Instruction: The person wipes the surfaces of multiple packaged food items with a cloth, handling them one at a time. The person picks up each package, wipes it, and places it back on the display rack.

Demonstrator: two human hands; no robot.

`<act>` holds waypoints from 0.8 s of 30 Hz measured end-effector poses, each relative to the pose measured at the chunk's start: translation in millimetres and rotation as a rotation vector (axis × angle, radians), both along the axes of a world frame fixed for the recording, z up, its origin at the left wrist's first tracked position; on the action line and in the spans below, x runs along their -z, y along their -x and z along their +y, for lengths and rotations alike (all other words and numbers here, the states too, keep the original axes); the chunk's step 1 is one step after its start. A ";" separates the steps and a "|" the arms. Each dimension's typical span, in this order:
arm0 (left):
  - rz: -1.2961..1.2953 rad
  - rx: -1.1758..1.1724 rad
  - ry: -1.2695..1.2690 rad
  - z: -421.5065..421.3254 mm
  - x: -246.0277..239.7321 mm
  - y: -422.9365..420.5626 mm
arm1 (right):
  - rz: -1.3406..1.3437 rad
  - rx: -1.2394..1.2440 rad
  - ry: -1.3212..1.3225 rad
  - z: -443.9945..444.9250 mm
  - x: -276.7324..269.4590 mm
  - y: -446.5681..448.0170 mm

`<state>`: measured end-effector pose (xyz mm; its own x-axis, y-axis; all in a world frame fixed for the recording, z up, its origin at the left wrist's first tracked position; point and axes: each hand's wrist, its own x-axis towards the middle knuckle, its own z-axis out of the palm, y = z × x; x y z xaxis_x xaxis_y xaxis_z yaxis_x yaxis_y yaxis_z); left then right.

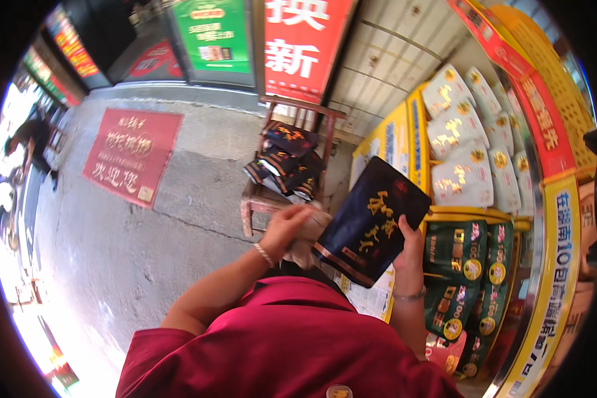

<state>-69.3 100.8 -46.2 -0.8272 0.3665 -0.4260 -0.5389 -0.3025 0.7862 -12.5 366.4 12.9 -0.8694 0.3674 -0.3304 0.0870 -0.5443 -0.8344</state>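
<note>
My right hand [409, 251] grips a dark navy pouch [373, 224] with gold lettering by its right edge, thumb on the front. The pouch is tilted in front of my waist. In my left hand [287, 226] is a crumpled beige cloth [312, 231], close to the pouch's left side; whether it touches the pouch I cannot tell. Beyond my left hand, a wooden chair [252, 201] bears a heap of similar dark pouches [288, 161].
To my right, a yellow display rack [417, 144] holds white pouches [460, 176] above green pouches [455, 251]. A red floor mat [134, 154] lies ahead on the left. Farther left, a person [32, 144] bends over. Glass doors [219, 45] and a red banner [298, 54] stand behind the chair.
</note>
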 end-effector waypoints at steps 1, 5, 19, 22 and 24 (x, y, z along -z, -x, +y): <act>-0.037 -0.087 -0.157 -5.1 -1.6 4.8 | 0.072 0.004 -0.057 7.0 0.4 5.2; 0.160 -0.146 -0.275 6.6 -15.4 36.6 | -0.065 -0.004 -0.193 10.9 1.6 26.5; 0.325 0.016 0.120 55.2 40.5 73.6 | 0.075 0.169 -0.248 19.5 0.0 108.9; -0.188 -0.051 -0.091 52.3 58.6 85.1 | 0.103 0.213 -0.217 25.6 -3.3 127.3; -0.304 -0.049 -0.270 51.3 61.9 97.1 | 0.137 0.250 -0.202 27.6 -6.3 138.6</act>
